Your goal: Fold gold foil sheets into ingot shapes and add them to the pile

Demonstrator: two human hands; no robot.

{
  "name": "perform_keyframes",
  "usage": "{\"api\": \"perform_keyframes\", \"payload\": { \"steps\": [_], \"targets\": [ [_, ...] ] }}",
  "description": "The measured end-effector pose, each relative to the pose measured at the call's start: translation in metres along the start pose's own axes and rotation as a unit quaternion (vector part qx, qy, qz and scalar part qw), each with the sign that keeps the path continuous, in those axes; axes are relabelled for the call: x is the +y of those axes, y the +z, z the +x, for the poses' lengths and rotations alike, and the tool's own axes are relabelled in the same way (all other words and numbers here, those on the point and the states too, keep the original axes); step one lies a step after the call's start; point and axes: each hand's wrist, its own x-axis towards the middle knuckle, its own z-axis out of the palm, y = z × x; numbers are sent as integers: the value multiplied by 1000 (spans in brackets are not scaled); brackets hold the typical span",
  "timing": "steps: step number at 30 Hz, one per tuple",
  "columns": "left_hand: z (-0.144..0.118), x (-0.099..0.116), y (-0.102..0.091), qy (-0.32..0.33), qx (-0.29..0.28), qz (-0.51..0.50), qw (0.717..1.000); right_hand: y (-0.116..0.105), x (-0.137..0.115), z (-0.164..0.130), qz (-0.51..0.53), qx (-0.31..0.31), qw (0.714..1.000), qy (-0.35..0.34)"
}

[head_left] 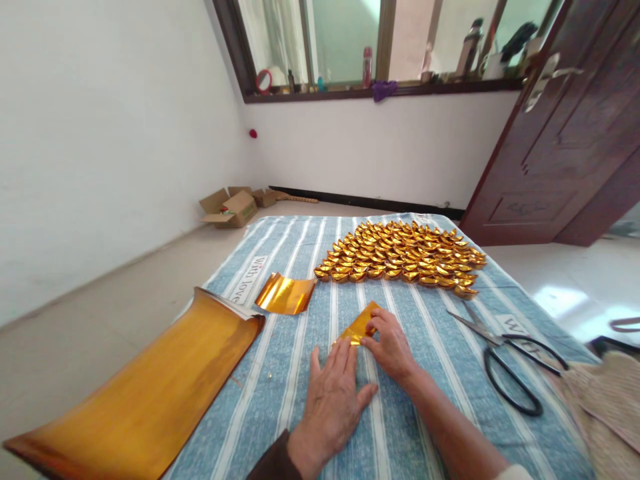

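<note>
Step in hand looked like folding: small gold foil piece (359,327) lay at lower centre of frame on striped cloth (300,373), partly folded. Left hand (333,393) lay flat, fingers spread, fingertips pinning foil's near edge. Right hand (391,343) pinched foil's right side, fingers curled, thumb on top. Next move probably calls for firm crease with corners aligned. Finished gold ingots (403,257) massed at upper centre. Spare foil sheet (285,293) left of centre, foil roll (150,393) lower left, scissors (510,363) right.

Blue striped cloth (400,427) bears gold foil sheets (145,393), folded gold ingots (405,257), scissors (510,357), part-folded foil (357,327)
</note>
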Motion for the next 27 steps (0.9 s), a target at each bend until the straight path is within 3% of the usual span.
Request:
{"api": "perform_keyframes", "payload": {
  "steps": [8,15,27],
  "targets": [
    [2,5,7,-4,35,4,999,-13,10,4,-15,3,999,-43],
    [6,4,1,-6,28,-2,1000,-17,24,8,-87,66,994,1],
    [27,-37,-10,67,15,-41,997,-16,20,5,-157,30,987,-13]
  ]
}}
